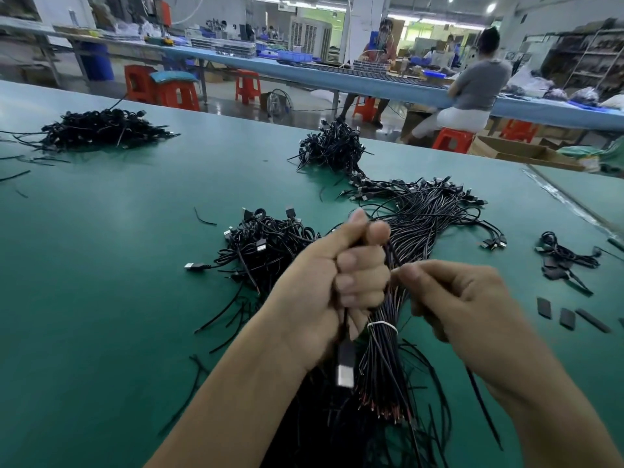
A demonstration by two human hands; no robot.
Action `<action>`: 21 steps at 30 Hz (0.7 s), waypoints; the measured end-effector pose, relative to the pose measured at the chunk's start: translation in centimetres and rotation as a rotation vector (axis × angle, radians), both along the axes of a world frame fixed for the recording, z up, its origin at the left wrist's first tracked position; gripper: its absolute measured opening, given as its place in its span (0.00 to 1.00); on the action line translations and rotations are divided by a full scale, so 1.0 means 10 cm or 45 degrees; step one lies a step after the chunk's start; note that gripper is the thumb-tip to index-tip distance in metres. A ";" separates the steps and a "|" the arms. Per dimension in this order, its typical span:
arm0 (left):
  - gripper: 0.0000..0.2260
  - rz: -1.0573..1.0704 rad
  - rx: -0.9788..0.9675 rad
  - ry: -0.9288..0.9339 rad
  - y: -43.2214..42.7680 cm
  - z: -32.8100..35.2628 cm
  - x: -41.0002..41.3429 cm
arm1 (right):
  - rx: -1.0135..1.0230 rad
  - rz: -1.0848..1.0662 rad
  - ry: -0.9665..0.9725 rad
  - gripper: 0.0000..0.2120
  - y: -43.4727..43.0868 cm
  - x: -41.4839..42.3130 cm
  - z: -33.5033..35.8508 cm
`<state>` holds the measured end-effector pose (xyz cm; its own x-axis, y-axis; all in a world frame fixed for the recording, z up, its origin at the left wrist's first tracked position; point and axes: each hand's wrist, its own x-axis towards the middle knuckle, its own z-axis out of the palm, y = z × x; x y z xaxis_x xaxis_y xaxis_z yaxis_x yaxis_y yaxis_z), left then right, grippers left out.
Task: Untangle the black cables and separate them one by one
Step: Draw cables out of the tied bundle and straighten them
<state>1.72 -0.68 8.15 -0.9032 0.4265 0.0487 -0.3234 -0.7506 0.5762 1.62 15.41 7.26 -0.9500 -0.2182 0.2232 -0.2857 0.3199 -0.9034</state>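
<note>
A thick bundle of black cables (381, 359), tied with a white band (383, 325), hangs in front of me over the green table (111, 251); its bare red-tipped ends point toward me. My left hand (337, 282) grips black cables in a fist above the band, and one cable with a USB plug (345, 366) dangles below that fist. My right hand (456, 298) pinches a single thin black cable at the right side of the bundle, thumb against fingertips. The bundle's far end fans out into a tangle of plugs (435, 204).
More piles of black cables lie at centre left (266, 241), far centre (331, 146) and far left (98, 128). A small cable knot (564, 255) and flat black sleeve pieces (567, 317) lie at the right. People sit at a blue bench behind.
</note>
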 end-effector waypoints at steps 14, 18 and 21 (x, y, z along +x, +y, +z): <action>0.14 0.836 -1.473 0.609 0.10 -0.34 -0.06 | 0.558 0.336 0.032 0.13 0.02 0.12 0.08; 0.22 0.338 -1.401 0.490 0.12 -0.21 0.04 | 0.353 0.233 0.117 0.10 0.15 0.10 0.11; 0.25 0.084 -1.237 0.407 0.14 -0.13 0.09 | 0.149 0.262 0.138 0.08 0.16 0.11 0.15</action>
<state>2.63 0.73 6.86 -0.9318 0.3597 -0.0490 -0.0231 0.0760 0.9968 2.75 16.98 8.78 -0.8551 -0.4344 0.2829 -0.4484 0.3459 -0.8242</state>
